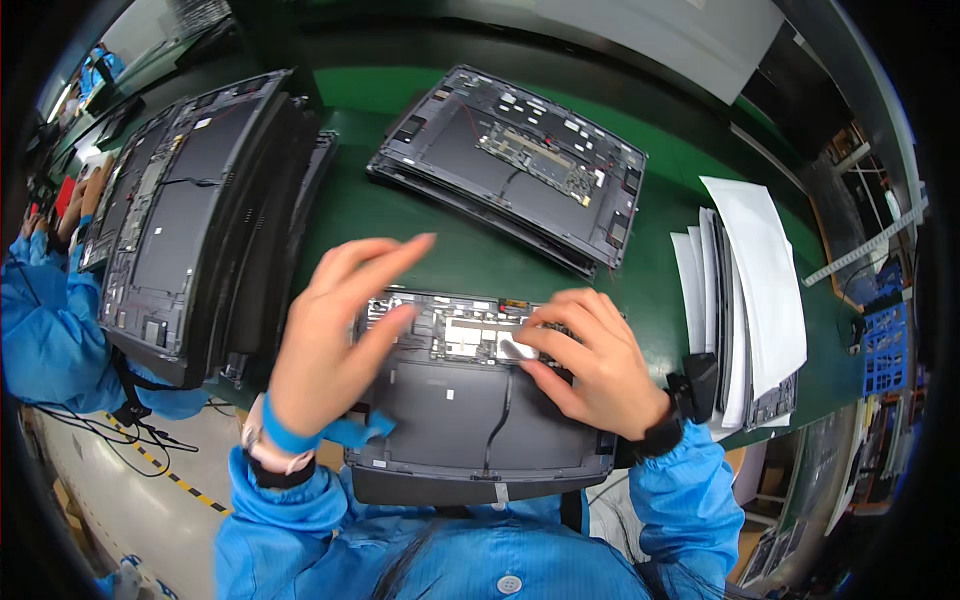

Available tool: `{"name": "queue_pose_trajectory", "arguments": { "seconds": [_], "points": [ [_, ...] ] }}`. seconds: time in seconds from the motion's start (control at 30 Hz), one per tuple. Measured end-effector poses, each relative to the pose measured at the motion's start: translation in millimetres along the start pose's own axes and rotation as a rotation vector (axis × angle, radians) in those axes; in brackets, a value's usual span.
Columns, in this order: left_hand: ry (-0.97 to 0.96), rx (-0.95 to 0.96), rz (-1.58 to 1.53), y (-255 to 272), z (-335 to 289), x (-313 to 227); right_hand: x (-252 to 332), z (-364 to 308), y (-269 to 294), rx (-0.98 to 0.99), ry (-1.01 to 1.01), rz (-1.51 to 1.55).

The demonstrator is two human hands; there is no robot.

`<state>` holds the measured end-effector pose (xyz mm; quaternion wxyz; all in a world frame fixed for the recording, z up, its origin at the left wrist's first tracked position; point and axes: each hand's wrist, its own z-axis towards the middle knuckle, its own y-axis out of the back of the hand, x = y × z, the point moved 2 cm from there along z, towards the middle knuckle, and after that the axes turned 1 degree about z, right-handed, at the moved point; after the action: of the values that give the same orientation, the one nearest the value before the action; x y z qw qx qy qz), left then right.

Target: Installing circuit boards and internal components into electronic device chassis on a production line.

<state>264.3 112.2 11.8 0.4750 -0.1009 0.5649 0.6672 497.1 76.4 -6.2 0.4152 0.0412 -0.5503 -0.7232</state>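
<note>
Beyond the left-hand pile, farthest left of the laptop (430,410), a co-worker's sleeve (50,340) is visible. The pile of open machines (185,235) stands close to the laptop's left, the uppermost with its insides exposed. The laptop itself lies flat on the green table (345,215), directly before the person. Its cover is off, the circuit board is seated along the far half, and a black cable (500,420) crosses the flat dark panel nearer the person. Progress is judged partway: the parts appear fitted, while attention to the silver plate (517,346) on the board and closing of the case appear outstanding. A second pile (450,140), behind the laptop and slightly right, is likewise uncovered on top. White sheets (760,290) lean among dark casings to the laptop's right. As to grip, the left hand (340,325) is above the laptop's far left corner, thumb and forefinger spread wide, with nothing held. The right hand (590,360) is over the laptop's far right part, fingers curled, thumb and forefinger slightly parted at the silver plate; contact, or any small item held, cannot be determined.
</note>
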Motion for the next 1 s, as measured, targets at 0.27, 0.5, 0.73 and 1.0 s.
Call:
{"name": "queue_pose_trajectory", "arguments": {
  "seconds": [0.27,0.5,0.73,1.0],
  "points": [
    [0.461,-0.362,-0.475,10,-100,12,-10,41,-55,0.169,0.202,0.061],
    [0.557,-0.402,-0.532,-5,-141,12,-9,41,-51,0.105,0.247,0.051],
    [0.818,-0.198,-0.766,-18,-166,7,-5,42,-49,0.108,0.277,0.008],
    [0.813,0.035,-1.115,-23,-158,16,-3,39,-34,-0.082,0.266,0.136]
  ]
}}
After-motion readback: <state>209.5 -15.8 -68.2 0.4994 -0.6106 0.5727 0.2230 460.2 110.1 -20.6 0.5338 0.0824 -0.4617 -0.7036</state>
